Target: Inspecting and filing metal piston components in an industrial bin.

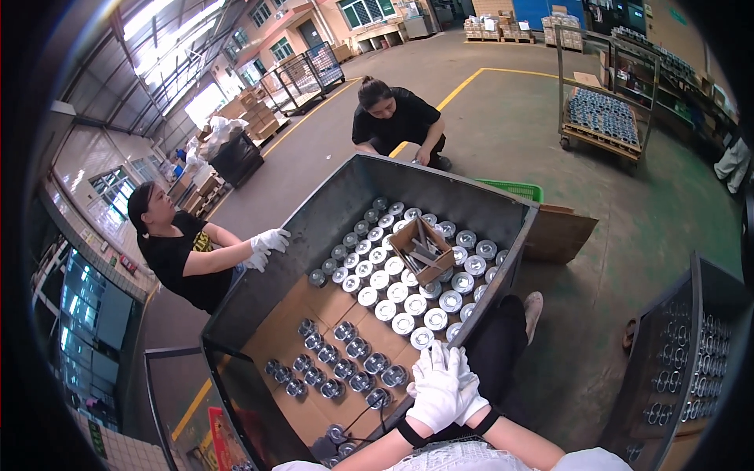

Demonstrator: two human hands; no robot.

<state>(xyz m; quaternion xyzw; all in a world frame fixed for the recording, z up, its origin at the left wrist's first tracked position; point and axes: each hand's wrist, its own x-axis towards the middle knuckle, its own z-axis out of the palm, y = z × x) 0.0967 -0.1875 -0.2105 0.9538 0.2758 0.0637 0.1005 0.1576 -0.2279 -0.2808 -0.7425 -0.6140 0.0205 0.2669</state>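
Both my hands wear white gloves and rest one over the other at the near right edge of a large dark metal bin (271,235). My left hand (434,392) lies on top, its fingers stretched out and holding nothing visible. Partly covered beneath it, my right hand (472,396) has what shows of its fingers extended. Inside the bin, rows of round silver metal parts, like pistons (403,323), stand just beyond my hands. A small open cardboard box (433,271) holding grey strips sits on them. To the left, several shinier pistons (331,388) stand on brown cardboard (275,318).
A person (184,247) in white gloves touches the bin's left side; another person (397,118) crouches behind it. A green crate (514,190) and cardboard sheet (558,234) lie beyond the right corner. A loaded cart (601,118) stands far right, a dark rack of metal parts (691,361) near right.
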